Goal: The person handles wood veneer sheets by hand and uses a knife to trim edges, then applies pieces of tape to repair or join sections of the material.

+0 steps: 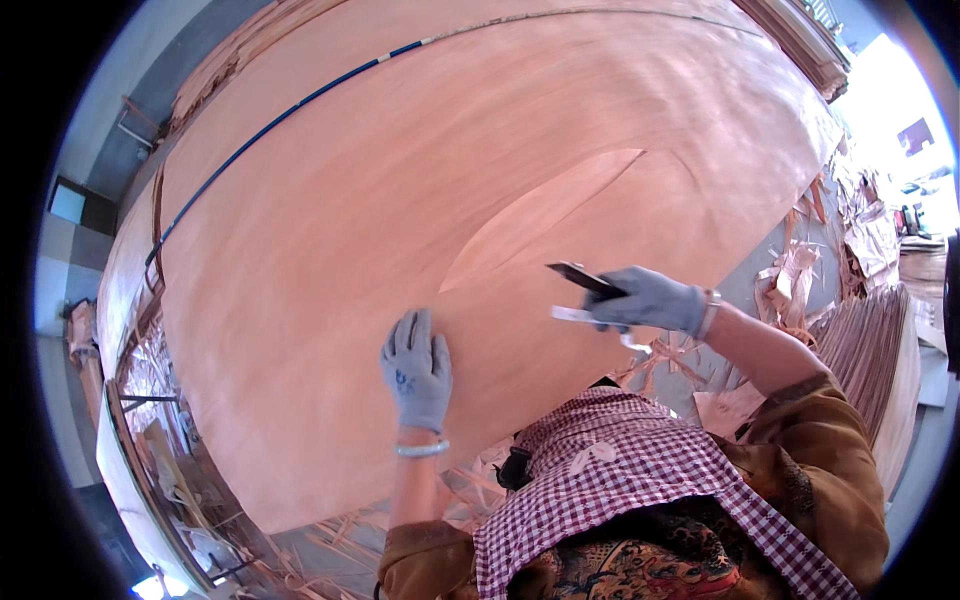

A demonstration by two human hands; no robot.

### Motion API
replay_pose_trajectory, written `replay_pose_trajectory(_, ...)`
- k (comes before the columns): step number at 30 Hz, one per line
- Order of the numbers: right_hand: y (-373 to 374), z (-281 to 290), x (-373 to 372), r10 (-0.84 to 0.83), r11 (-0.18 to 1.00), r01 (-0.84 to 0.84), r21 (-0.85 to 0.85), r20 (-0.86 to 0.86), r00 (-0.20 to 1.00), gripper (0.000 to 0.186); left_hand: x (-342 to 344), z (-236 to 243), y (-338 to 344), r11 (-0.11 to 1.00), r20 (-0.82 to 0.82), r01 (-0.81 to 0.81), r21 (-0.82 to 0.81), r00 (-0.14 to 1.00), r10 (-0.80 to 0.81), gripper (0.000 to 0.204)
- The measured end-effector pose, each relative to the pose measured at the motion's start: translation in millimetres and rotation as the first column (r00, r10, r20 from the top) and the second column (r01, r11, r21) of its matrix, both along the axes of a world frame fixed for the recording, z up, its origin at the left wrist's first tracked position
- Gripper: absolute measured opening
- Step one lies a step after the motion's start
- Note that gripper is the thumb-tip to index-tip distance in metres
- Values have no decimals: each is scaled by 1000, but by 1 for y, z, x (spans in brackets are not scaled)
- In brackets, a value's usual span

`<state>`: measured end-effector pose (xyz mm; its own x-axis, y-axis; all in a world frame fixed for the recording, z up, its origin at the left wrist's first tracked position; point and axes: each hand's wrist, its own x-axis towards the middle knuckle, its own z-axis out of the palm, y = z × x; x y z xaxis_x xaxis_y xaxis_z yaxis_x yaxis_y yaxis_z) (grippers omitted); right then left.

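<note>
My left grip [417, 372] lay flat and empty on the broad pinkish-tan sheet [290, 330] spread before me, fingertips just near of the long gap [535, 215] in it, where light, even pressure seemed best for something so thin-looking. To the right, my right grip [652, 299] was closed around a dark flat tool [583, 277], a white strip [572, 314] beside it (held or merely hanging, I could not tell); the tool's tip pointed left, so I judged it wise to mind my other fingers.

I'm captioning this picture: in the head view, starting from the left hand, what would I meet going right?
Left hand, dark flat tool, right hand, right wristband, stacked thin sheets.
</note>
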<state>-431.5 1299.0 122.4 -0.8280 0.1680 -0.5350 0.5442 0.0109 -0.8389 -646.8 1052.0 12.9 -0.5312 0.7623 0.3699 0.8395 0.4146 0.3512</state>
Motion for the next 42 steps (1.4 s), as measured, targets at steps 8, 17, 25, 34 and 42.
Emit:
replay_pose_trajectory(8, -33, -66, -128, -185, 978, 175, -111, -92, 978, 11, -11, -11, 25, 993, -179, 26, -117, 983, -46, 33)
replay_pose_trajectory(17, -43, -86, -160, -109, 983, 99, 154, 58, 992, 11, -12, -15, 26, 995, -165, -6, -100, 986, -11, 36)
replay_pose_trajectory(25, -41, -86, -138, 99, 776, -74, 627, -5, 995, 19, -17, -16, 41, 951, -129, 157, -267, 972, -197, 40)
replay_pose_trajectory(34, -40, -21, -48, 144, 966, -166, -199, -121, 982, 19, -13, -2, 52, 919, -120, 201, -338, 960, -253, 41)
replay_pose_trajectory(42, 92, 2, 126, -648, 682, 571, -457, -16, 761, 18, 11, 18, 136, 908, -52, 281, -310, 949, -311, 44)
